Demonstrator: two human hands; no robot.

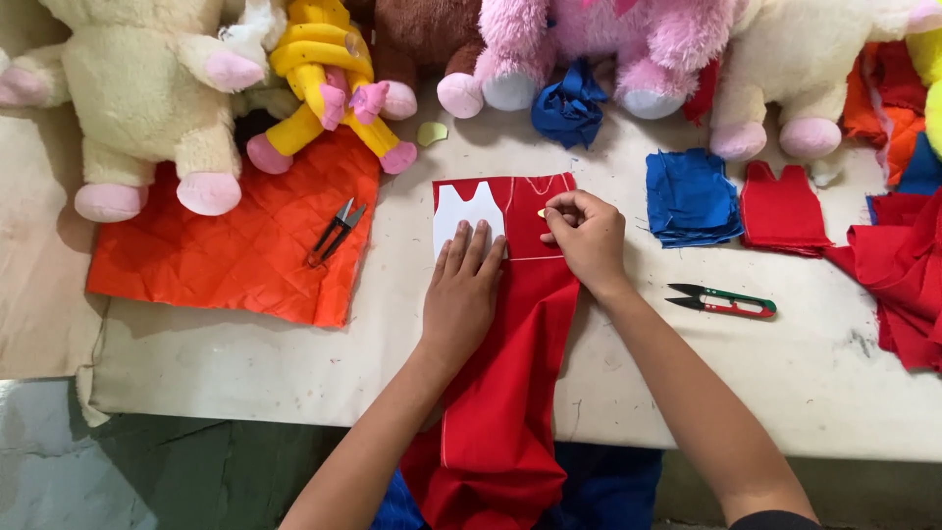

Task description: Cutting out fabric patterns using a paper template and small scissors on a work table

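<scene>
Flat and spread, left hand (pixel 461 290) lies palm-down w/ fingers together-ish, pinning a white paper pattern (pixel 463 209) onto the red fabric strip (pixel 510 393). It holds nothing, just presses. Right hand (pixel 587 238) is curled, thumb and forefinger pinched on a small yellowish piece (pixel 542 212), prob. tailor's chalk, though it's too small to be sure; its tip touches the cloth just right of the pattern.

Going big to small: worktable (pixel 245 363) is covered in pale, scuffed sheet. Plush toys line the far edge: cream one (pixel 137 88), yellow one (pixel 319 69), pink one (pixel 608 39). Orange quilted fabric (pixel 235 236) lies at left w/ small snips (pixel 337 231) on it. Red strip runs from mid-table toward the person and hangs off the near edge, its top end showing chalked outlines. Stack of blue cloth pieces (pixel 690 196) and a cut red vest-shaped piece (pixel 782 208) sit right of it, w/ a heap of red cloth (pixel 903 275) at far right. Green-and-red thread snips (pixel 724 301) lie near the right forearm, not touching.

Handling, my read: strip looks thin, light and limp, so it'll slide and wrinkle easily and the hanging part may drag it. Best held by flat pressure close to the marking line, as the left palm does; pinch an edge to lift. Paper pattern looks light, stiffer than the cloth, and likely to shift unless it's pressed.
</scene>
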